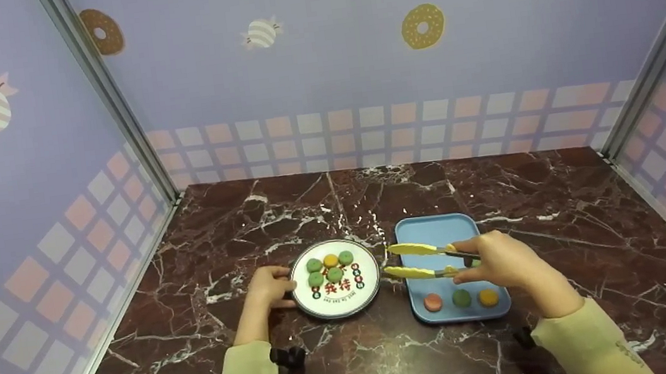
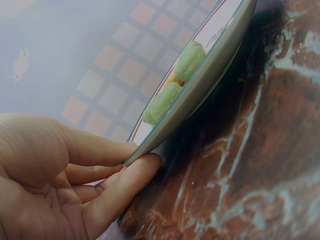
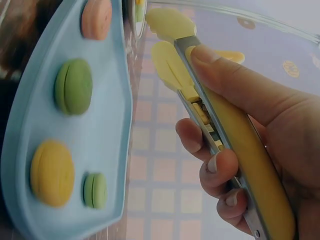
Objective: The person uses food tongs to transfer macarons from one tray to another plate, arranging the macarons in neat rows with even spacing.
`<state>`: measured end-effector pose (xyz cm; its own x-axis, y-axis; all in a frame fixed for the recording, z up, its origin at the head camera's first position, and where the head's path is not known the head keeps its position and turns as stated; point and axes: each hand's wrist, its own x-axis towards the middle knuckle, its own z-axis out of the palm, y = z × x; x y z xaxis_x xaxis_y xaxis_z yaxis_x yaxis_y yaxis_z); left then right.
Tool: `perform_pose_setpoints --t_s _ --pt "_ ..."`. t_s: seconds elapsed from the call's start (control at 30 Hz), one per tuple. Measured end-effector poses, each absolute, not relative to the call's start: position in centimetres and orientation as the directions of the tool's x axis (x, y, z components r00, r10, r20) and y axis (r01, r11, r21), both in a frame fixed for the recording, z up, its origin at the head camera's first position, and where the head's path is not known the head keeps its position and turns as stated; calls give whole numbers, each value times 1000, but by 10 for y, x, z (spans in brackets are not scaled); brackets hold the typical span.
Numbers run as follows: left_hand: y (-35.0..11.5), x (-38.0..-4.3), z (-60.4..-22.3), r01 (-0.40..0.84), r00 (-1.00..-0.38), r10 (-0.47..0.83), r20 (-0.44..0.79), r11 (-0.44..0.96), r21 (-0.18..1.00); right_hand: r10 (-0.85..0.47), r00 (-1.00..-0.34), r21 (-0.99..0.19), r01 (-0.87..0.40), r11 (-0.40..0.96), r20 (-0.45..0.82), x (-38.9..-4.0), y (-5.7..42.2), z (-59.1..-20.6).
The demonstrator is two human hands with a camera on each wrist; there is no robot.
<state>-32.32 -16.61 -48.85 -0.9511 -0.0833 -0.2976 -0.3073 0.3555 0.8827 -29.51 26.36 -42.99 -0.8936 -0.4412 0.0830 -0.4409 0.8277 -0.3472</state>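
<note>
Yellow tongs (image 1: 415, 249), one pair, lie right of centre in the lower half of the frame, over a blue tray (image 1: 436, 228). One white round plate (image 1: 367, 297) sits just left of them. Five cookies are on it: four green cookies (image 1: 314, 265) and one yellow cookie (image 1: 330, 260). Four more lie on the tray — one pink cookie (image 1: 433, 302), one darker green cookie (image 1: 461, 297) and one orange-yellow cookie (image 1: 488, 297) in a row along the bottom edge, plus a paler green cookie (image 3: 95, 190), half hidden by the hand in the head view.

At lower right, the right hand (image 1: 500, 258) reaches in from the bottom corner, thumb along one arm of the tongs, fingers curled on the other. Its grip is round the tongs, whose tips stand clearly apart. At lower left, the left hand (image 1: 269, 288) comes up from the bottom edge and pinches the plate's left rim, digits above and below it.

The tongs' long axis runs nearly level across the frame, tips pointing left toward the plate. The tray is longer from top to bottom — its corners rounded. Plate and tray rest on a dark red marble tabletop (image 1: 367, 361).
</note>
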Motion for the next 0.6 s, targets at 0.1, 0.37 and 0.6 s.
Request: perform_pose_setpoints --t_s 0.1,0.37,0.6 --pt "-167 -323 -489 -312 -949 -80 -304 353 882 -439 -894 -350 -441 826 90 -293 271 -430" --pt "-166 -323 -489 -311 -950 -86 -301 358 880 -404 -910 -352 -411 841 96 -290 290 -430" --pt "-166 -324 -489 -307 -951 -89 -296 358 881 -378 -922 -356 -384 852 87 -283 309 -428"
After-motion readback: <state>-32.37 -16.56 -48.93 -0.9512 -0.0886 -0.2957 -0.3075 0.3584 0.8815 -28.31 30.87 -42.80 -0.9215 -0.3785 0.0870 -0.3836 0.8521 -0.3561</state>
